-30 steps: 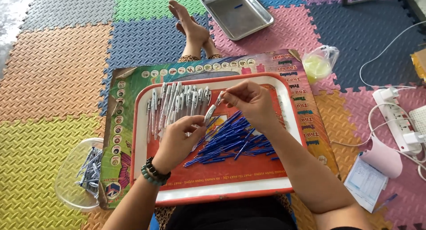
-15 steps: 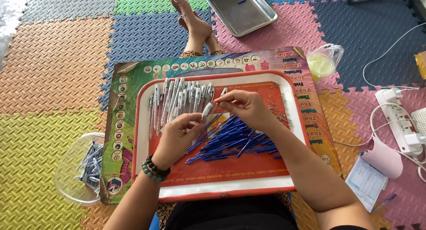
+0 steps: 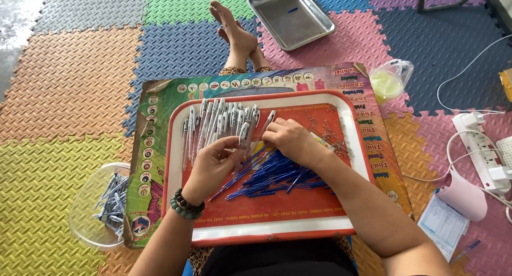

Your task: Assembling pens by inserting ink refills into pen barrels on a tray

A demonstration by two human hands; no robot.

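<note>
A red tray with a white rim (image 3: 269,227) lies on a printed board on my lap. A row of white pen barrels (image 3: 216,124) fills its upper left, and a heap of blue refills (image 3: 277,175) lies in the middle. My left hand (image 3: 213,164), with bead bracelets at the wrist, pinches a white pen barrel (image 3: 242,137). Beside it my right hand (image 3: 290,140) holds another white pen barrel (image 3: 265,121) by its lower end, over the blue refills. Small metal springs (image 3: 330,137) are scattered at the tray's upper right.
A clear plastic bowl (image 3: 88,212) of small pen parts stands left of the board. A steel tray (image 3: 292,16) lies beyond my bare feet (image 3: 234,33). A clear bag (image 3: 389,84), a power strip (image 3: 482,153) with cables and papers (image 3: 448,222) are on the right, on coloured foam mats.
Both hands have moved down and left, closer together over the refills. The right hand has come lower with its white barrel.
</note>
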